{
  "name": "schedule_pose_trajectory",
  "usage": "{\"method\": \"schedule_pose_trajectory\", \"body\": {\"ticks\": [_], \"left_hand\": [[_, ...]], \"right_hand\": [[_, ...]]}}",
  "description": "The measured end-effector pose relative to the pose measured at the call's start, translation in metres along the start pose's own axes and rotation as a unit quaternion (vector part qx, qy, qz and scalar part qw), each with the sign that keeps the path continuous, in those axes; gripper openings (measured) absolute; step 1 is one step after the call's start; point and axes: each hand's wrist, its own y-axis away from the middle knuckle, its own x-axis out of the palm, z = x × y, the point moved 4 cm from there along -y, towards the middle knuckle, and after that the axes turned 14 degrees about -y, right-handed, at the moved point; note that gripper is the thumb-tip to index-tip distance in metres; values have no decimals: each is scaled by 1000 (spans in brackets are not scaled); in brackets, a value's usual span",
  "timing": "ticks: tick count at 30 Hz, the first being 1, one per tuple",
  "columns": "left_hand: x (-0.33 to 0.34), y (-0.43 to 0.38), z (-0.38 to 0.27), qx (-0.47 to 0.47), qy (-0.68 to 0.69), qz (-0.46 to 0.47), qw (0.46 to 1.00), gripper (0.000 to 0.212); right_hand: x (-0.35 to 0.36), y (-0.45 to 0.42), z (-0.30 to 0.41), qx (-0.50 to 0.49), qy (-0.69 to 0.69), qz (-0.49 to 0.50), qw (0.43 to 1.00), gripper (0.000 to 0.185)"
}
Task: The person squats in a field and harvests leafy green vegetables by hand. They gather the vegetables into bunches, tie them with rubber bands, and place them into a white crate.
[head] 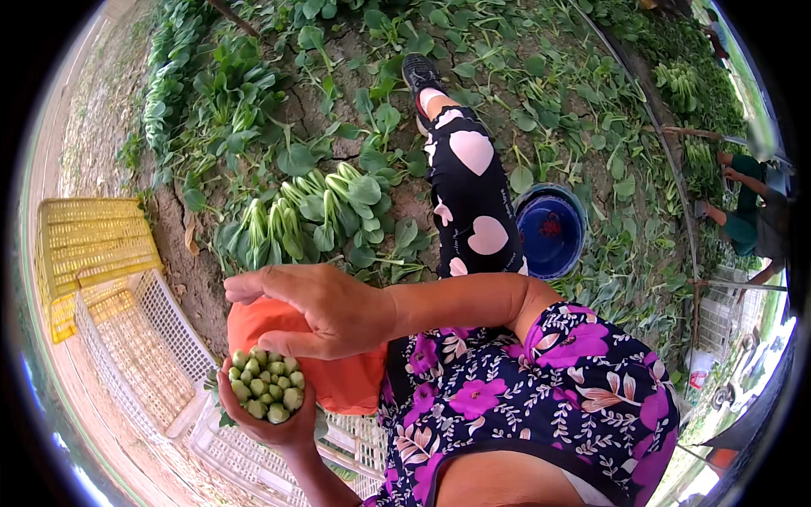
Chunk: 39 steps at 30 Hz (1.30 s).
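Note:
My left hand [269,424] is wrapped around a bunch of leafy green vegetables [266,385], their pale cut stem ends facing up at me. Little of the leaves shows below the fist. Just above the bunch, my right hand [317,310] is spread with its back towards me, thumb apart from the fingers and nothing visible in it. Beneath both hands is a smooth orange-red covering [348,380], partly hidden. On the ground beyond my right hand lie several bundled greens [317,209] in a row, pale stems upward.
By my leg stands a blue bucket [551,234] with small red strips inside. Left are a yellow plastic crate [98,244] and a white plastic crate [171,323]. Uprooted greens [234,95] cover the soil. A person [754,209] sits beyond a pole frame [671,152] at right.

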Motion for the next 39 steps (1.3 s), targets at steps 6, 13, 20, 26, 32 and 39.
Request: {"method": "schedule_pose_trajectory", "body": {"ticks": [6, 13, 20, 26, 32, 39], "left_hand": [[-7, 8, 9, -55, 12, -31, 998, 104], [-11, 5, 6, -39, -54, -20, 998, 101], [8, -6, 7, -58, 24, -27, 998, 105], [14, -17, 7, -84, 80, 2, 993, 120], [-6, -26, -9, -31, 13, -41, 999, 122], [-17, -8, -8, -52, -54, -37, 996, 100]], "right_hand": [[-246, 113, 64, -20, 114, -385, 916, 31], [-346, 373, 1, 339, 338, -528, 702, 18], [-300, 425, -92, 515, 499, -361, 597, 24], [-312, 463, -124, 492, 501, -289, 651, 24], [-392, 451, -107, 398, 555, -271, 678, 17], [-373, 198, 5, 226, 287, -435, 823, 16]]}}
